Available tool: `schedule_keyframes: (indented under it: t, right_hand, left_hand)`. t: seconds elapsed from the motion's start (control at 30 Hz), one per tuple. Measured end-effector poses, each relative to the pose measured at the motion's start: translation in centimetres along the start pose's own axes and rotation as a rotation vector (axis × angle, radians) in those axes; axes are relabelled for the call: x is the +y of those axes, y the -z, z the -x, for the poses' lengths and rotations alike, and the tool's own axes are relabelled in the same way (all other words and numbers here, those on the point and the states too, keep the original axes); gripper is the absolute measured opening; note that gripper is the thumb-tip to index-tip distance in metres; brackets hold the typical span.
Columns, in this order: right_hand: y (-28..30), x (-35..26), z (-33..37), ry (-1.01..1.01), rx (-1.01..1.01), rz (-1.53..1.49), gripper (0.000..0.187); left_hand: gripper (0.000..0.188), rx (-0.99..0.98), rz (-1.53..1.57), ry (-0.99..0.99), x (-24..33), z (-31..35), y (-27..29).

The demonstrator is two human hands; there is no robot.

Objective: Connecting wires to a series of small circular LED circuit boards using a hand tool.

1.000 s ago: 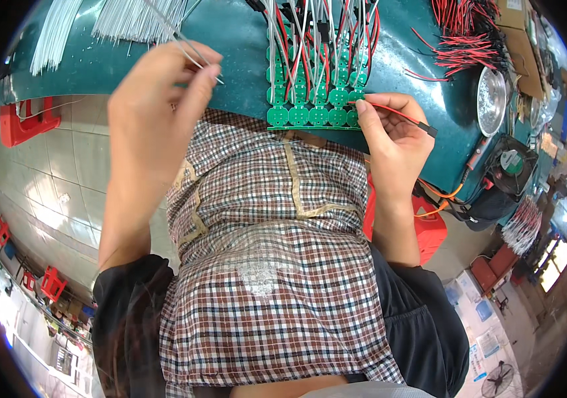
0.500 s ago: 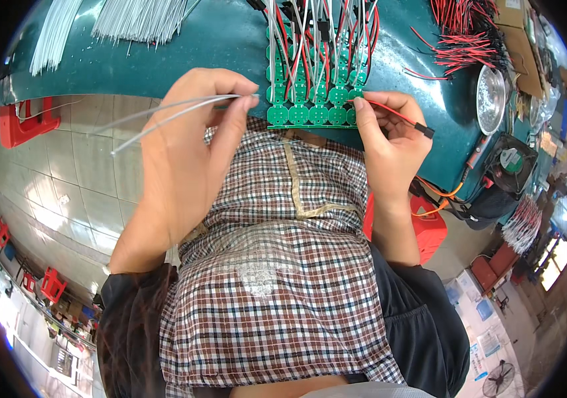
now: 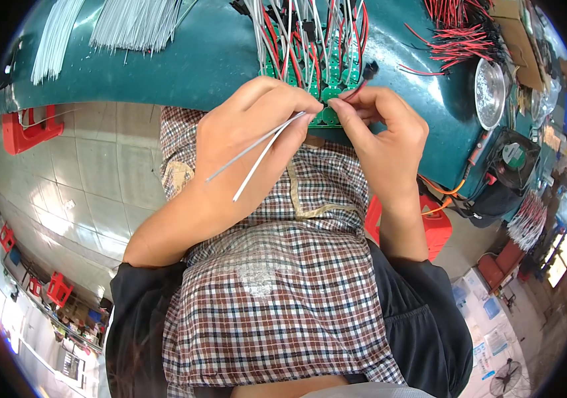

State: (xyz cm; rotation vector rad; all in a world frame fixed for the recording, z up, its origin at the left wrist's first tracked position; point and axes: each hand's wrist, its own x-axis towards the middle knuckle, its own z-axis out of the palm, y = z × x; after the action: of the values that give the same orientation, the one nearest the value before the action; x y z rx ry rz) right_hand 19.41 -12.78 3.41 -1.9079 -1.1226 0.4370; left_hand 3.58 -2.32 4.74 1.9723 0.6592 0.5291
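My left hand (image 3: pixel 247 142) pinches a pair of thin wires, a white wire (image 3: pixel 257 166) and a greyish one, whose loose ends trail back over the hand. Close beside it, my right hand (image 3: pixel 393 136) pinches a red and black wire lead (image 3: pixel 359 89) between thumb and forefinger; its black connector (image 3: pixel 369 70) points up and away. The fingertips of both hands nearly meet above a panel of round green circuit boards (image 3: pixel 330 118), partly covering it. Many white, red and black wires (image 3: pixel 290 40) stand up from the panel's farther boards.
Bundles of white wires (image 3: pixel 136 25) lie at the far left of the green-topped table (image 3: pixel 210 63). Red and black leads (image 3: pixel 459 45) are heaped at the far right, near a round metal dish (image 3: pixel 490 94), a soldering iron (image 3: pixel 477 149) and a small black fan (image 3: pixel 514 158).
My left hand has moved right with the wires, close to my right hand. The right hand has shifted slightly left, and its lead's connector has swung from pointing right to pointing up.
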Motion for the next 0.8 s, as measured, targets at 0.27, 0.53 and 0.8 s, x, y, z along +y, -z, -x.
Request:
schedule_keyframes:
  t: [0.27, 0.53, 0.8]
  right_hand:
    - [0.0, 0.0, -0.3, -0.024, -0.009, -0.029, 0.012]
    - [-0.3, 0.2, -0.5, -0.044, -0.001, -0.057, 0.01]
    - [0.0, 0.4, -0.2, -0.048, 0.049, -0.09, 0.009]
  left_hand:
    - [0.015, 0.074, -0.168, -0.068, -0.7, -0.1, -1.3]
    - [0.02, 0.15, -0.183, -0.13, -0.9, -0.5, -2.0]
    - [0.021, 0.153, -0.204, -0.126, -0.8, -0.5, -1.9]
